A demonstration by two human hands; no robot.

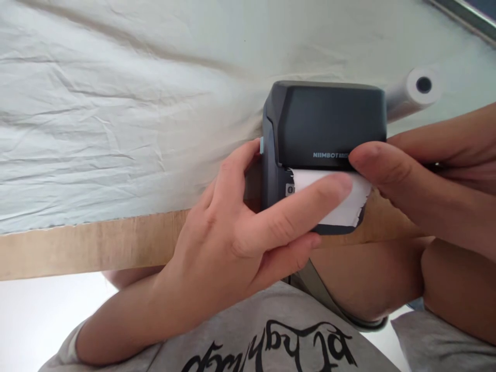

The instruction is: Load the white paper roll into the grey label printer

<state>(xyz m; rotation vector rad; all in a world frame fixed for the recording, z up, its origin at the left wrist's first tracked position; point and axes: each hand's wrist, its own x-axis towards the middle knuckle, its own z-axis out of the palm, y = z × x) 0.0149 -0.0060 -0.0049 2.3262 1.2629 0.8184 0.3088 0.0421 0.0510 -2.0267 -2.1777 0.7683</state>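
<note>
A black label printer point(329, 119) marked NIIMBOT sits at the table's near edge, its lid down. From under the lid a white paper strip point(329, 194) with ragged side edges comes out over the printer's front. My left hand point(232, 227) grips the printer from the left, one finger laid across the paper and others at the left side. On the right, my right hand point(411, 170) has its thumb against the lid's lower right corner. Its other fingers are partly hidden behind the printer and the thumb.
Behind the printer at the right lies a white paper roll point(413, 93) with a dark core. A pale, wrinkled cloth point(116, 113) covers the table, whose bare wooden edge point(93, 245) runs along the near side. A metal-edged rail point(468, 18) crosses the far right corner.
</note>
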